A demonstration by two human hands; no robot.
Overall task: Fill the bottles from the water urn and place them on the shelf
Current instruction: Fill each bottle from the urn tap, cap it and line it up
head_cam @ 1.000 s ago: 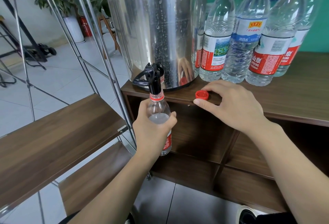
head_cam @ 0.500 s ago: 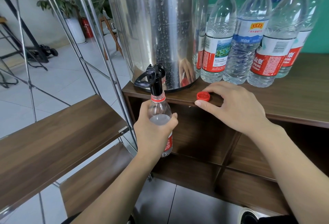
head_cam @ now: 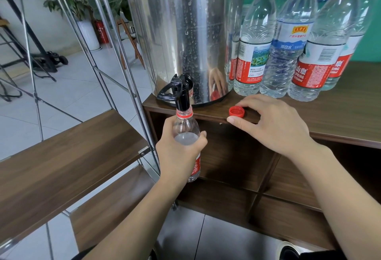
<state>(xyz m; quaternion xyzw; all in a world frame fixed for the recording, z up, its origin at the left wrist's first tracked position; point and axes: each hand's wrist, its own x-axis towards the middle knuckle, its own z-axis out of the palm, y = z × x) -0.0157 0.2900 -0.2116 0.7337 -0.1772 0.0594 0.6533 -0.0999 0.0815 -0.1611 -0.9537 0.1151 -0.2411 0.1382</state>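
Water level inside the open bottle (head_cam: 186,133) higher than a second ago, now up at the shoulder: filling nearly done, capping likely next, then the wooden shelf (head_cam: 68,152). Left hand (head_cam: 181,152) wrapped round the bottle, mouth held right under the urn's black tap (head_cam: 182,94). Right hand (head_cam: 274,123) resting relaxed on the cabinet top (head_cam: 340,119), fingers around the loose red cap (head_cam: 236,112), grasping nothing firmly. Otherwise unchanged from earlier; hands unmoved.
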